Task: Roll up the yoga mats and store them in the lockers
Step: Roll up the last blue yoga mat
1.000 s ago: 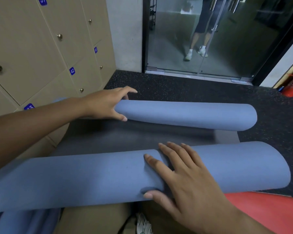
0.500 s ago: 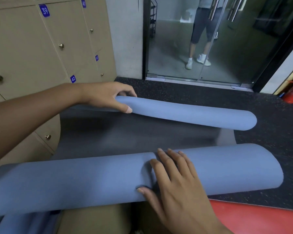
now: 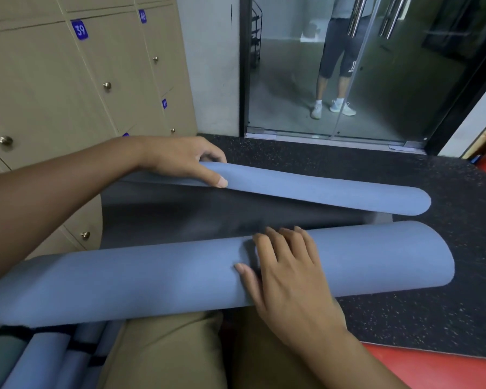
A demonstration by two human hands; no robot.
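- Head view: the blue foam yoga mat with a dark underside (image 3: 348, 256) lay on the black speckled rubber floor (image 3: 446, 318) beside the beige numbered lockers (image 3: 54, 88), both ends curled and the dark middle still flat
- The left hand (image 3: 180, 161) had its grip clasped round the far thin roll; the right hand (image 3: 286, 270) lay flat, grip released, fingers pressing the near fat roll
- To do this well, I judged, the far curl should be let go and flattened, then one roll driven tight, edges squared
- Count: two hands, one mat in work, several rolled blue mats (image 3: 48, 357) at lower left, four locker number tags legible or partly so
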